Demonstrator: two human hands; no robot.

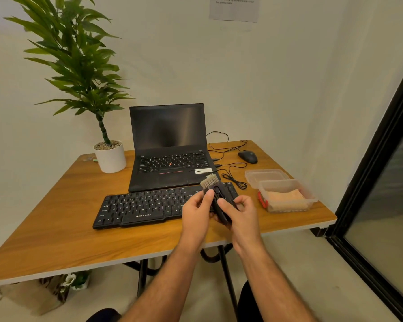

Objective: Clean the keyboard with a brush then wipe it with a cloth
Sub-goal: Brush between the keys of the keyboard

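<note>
A black keyboard (140, 206) lies across the wooden table (56, 228) in front of a laptop. Above its right end I hold a dark brush (215, 194) with pale bristles pointing up and away. My left hand (197, 211) grips the brush body near the bristles, thumb on top. My right hand (239, 213) grips the lower part of its handle. A folded beige cloth (286, 201) lies inside a clear plastic box (311, 194) to the right of the keyboard.
An open black laptop (170, 147) stands behind the keyboard. A potted plant (109, 156) sits at the back left, a black mouse (248, 156) with loose cables at the back right. The box lid (265, 175) lies behind the box. A dark-framed glass door (382, 182) is at the right.
</note>
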